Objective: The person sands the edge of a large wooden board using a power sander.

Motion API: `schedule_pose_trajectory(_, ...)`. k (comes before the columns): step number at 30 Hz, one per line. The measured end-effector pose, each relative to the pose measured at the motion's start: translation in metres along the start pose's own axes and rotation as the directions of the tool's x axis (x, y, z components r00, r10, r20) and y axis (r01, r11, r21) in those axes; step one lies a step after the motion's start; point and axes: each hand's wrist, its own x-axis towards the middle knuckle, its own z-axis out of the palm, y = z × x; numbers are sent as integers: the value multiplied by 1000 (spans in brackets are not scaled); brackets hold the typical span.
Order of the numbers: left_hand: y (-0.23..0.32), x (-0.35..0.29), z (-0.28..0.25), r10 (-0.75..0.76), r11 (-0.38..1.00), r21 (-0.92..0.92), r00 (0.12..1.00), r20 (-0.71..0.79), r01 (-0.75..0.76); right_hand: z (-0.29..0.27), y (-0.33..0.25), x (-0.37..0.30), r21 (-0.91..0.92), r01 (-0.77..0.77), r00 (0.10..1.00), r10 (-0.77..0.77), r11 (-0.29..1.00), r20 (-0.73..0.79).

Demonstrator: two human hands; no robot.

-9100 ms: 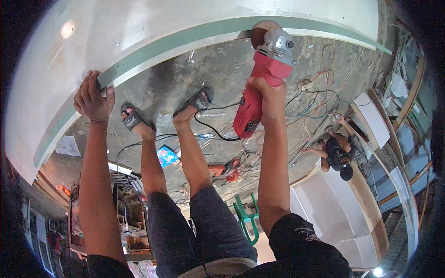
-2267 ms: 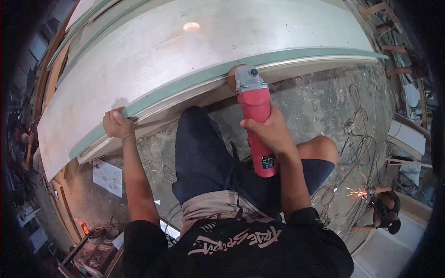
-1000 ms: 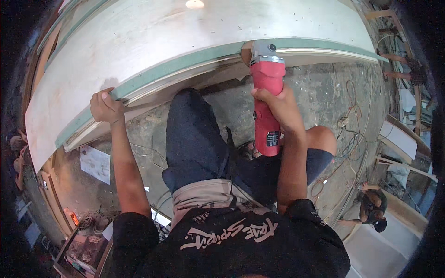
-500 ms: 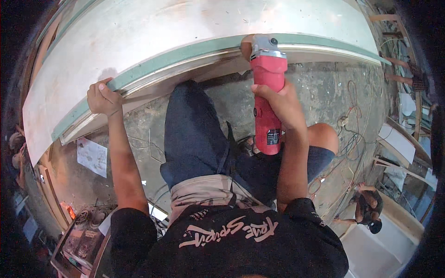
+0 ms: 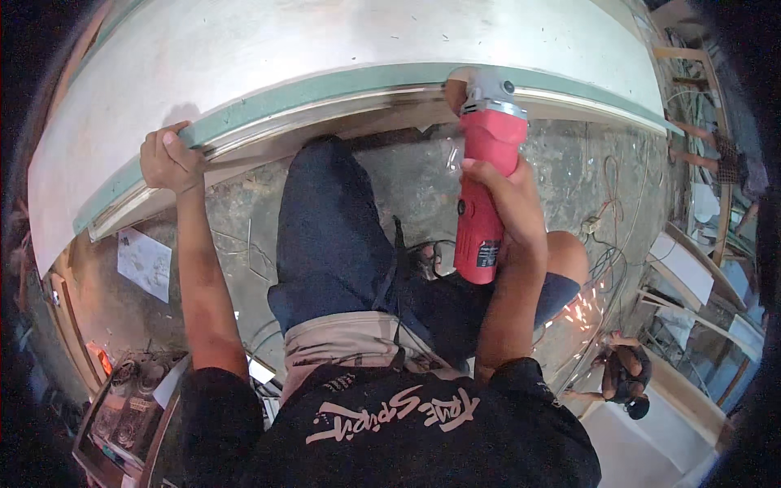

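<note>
My right hand (image 5: 519, 199) is wrapped around the red body of an angle grinder (image 5: 490, 140). The grinder's metal head points away from me, and its brownish disc (image 5: 456, 91) meets the near edge of a large white panel (image 5: 325, 37). A green strip (image 5: 325, 85) runs along that edge, with pale layered edging below it. Farther left, my left hand (image 5: 169, 160) grips the same edge, its fingers bent over the green strip. The grinder head looks slightly smeared by motion.
At right, another person (image 5: 626, 370) crouches near flying sparks (image 5: 582, 313). Cables (image 5: 606, 252) lie on the concrete floor beside my knee. A paper sheet (image 5: 145, 264) lies at left, above a box of dusty items (image 5: 122, 415). Boards (image 5: 683, 264) lean at far right.
The grinder has slid right along the panel edge in my right hand. My left hand keeps its hold. Sparks have appeared near the crouching person, and the whole view has shifted a little.
</note>
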Motion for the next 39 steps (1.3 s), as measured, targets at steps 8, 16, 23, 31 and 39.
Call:
schedule_pose_trajectory(8, 4, 0, 0, -12, 1000, -10, 1000, -3, 12, 1, -3, -1, -66, -33, 999, 34, 997, 5)
schedule_pose_trajectory(16, 2, 1, 1, 1, 1000, -19, 1000, 6, -1, 6, -2, -6, -39, 0, 1000, 0, 999, 2)
schedule_pose_trajectory(23, 2, 2, -1, 17, 1000, -6, 1000, 11, -17, 6, -2, -3, -84, -10, 1000, 10, 996, 4)
schedule_pose_trajectory(31, 1, 2, -2, 16, 1000, 14, 1000, 7, -16, 5, 3, -1, -122, 7, 1000, -7, 993, -1)
schedule_pose_trajectory(39, 22, 2, 5, -216, 976, 45, 973, 82, 213, -7, 10, -4, 0, -10, 1000, 10, 1000, 15)
